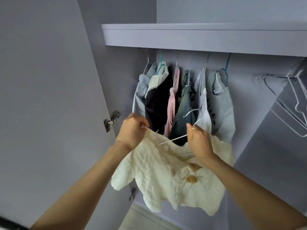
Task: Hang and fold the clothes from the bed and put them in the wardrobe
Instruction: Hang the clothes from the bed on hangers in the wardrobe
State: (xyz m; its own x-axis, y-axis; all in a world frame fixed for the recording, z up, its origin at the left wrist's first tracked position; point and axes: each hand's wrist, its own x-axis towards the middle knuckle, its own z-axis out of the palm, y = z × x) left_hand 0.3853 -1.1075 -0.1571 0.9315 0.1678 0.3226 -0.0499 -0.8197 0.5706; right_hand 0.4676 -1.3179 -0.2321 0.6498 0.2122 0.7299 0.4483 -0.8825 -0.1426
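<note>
A cream textured top point(149, 173) with tan buttons hangs from a white wire hanger point(193, 116) in front of the open wardrobe. My left hand point(132, 130) pinches the top's left shoulder together with the hanger's end. My right hand point(200, 141) grips the hanger just below its hook, over the top's neckline. The hook points up toward the rail, below the hanging clothes.
Several garments point(182, 100) hang on hangers under the wardrobe shelf point(199, 37). Empty white wire hangers point(294, 103) hang at the right end of the rail. The open wardrobe door point(49, 97) with its hinge point(112, 120) stands at the left.
</note>
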